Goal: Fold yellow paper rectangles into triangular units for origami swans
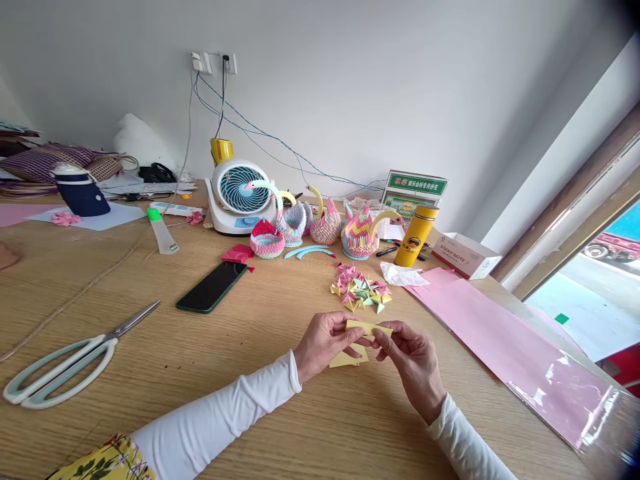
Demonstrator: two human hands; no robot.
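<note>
Yellow paper strip (pixel 369 328): 5 o'clock of view centre, pinched in left hand (pixel 325 343) and right hand (pixel 416 363). I judge uneven pinch could skew or wrinkle it; forward drift could scatter folded paper pieces (pixel 361 291), strip's 12 o'clock.

Two white-sleeved hands (pixel 320 343), one pair of scissors (pixel 117 333), one smartphone (pixel 213 287), one desk fan (pixel 243 191), two pink flowers (pixel 65 219), one sticky-note box (pixel 463 256)

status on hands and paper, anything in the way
Left hand, right hand pinching yellow strip. More yellow paper below. Folded pieces beyond, clear of hands.
</note>
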